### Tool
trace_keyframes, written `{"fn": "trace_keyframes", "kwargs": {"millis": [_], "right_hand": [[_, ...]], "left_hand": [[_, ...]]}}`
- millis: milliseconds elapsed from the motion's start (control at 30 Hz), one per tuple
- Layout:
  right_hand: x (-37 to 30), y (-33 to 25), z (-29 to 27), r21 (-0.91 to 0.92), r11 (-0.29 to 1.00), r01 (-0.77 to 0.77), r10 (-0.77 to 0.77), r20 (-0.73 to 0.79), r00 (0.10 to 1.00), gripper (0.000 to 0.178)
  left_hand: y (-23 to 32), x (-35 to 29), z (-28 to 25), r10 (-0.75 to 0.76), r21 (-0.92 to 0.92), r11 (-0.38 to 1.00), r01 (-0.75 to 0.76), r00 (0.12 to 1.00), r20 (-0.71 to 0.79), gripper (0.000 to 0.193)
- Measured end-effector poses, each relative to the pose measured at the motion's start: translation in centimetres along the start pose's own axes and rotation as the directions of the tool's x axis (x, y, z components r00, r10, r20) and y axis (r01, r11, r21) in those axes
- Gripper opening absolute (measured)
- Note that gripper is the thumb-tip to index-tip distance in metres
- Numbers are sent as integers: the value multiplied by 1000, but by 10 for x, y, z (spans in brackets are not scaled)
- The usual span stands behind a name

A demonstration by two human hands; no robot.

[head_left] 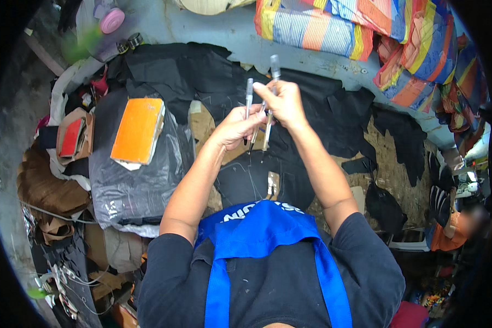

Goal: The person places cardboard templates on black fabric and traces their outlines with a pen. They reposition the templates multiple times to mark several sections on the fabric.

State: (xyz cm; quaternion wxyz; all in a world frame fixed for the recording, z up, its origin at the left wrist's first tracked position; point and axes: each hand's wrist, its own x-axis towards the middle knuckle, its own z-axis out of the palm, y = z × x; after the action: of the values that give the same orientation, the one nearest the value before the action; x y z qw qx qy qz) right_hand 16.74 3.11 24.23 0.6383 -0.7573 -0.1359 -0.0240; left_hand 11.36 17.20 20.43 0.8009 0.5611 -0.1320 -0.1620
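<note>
Above the middle of the table my two hands are close together. My left hand [237, 129] is closed around a slim clear pen [249, 92], whose upper end points upward. My right hand [284, 104], just to the right, grips another clear pen [275, 66] that sticks up past the fingers. Two thin pen ends point down below the hands, one with a dark tip; which hand holds each cannot be told. Beneath them lies a black sheet of leather-like material [243, 177] with pale drawn lines and a shiny brown patch [272, 186].
An orange-covered book [138, 130] rests on a plastic-wrapped bundle [131, 188] at the left. Near it is a red booklet [72, 138]. Black sheets [322, 109] spread over the worn wooden table [391, 158]. Striped bags [317, 33] are at the far right. Another person [456, 229] is at the right edge.
</note>
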Motion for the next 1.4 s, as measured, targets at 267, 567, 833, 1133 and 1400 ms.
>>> {"fn": "trace_keyframes", "kwargs": {"millis": [267, 567, 833, 1133, 1400], "right_hand": [[-29, 77, 34, 189, 968, -166, 174, -24, 984, 41], [-58, 158, 35, 92, 752, -653, 630, 193, 752, 26], [-100, 190, 29, -198, 845, -497, 522, 95, 848, 22], [-160, 157, 26, 151, 972, -180, 122, 326, 937, 51], [-237, 139, 4, 182, 980, 75, -128, 301, 945, 12]], "left_hand": [[-65, -34, 14, 112, 222, 974, -41, 941, -319, 28], [-162, -58, -79, -93, 440, 762, 476, 752, -652, 13], [-169, -74, -96, 238, 730, 334, 596, 696, -677, 39], [-156, -102, -17, -55, -312, 940, -135, 845, -532, 33], [-210, -126, 64, 111, -280, 928, -246, 899, -424, 34]]}}
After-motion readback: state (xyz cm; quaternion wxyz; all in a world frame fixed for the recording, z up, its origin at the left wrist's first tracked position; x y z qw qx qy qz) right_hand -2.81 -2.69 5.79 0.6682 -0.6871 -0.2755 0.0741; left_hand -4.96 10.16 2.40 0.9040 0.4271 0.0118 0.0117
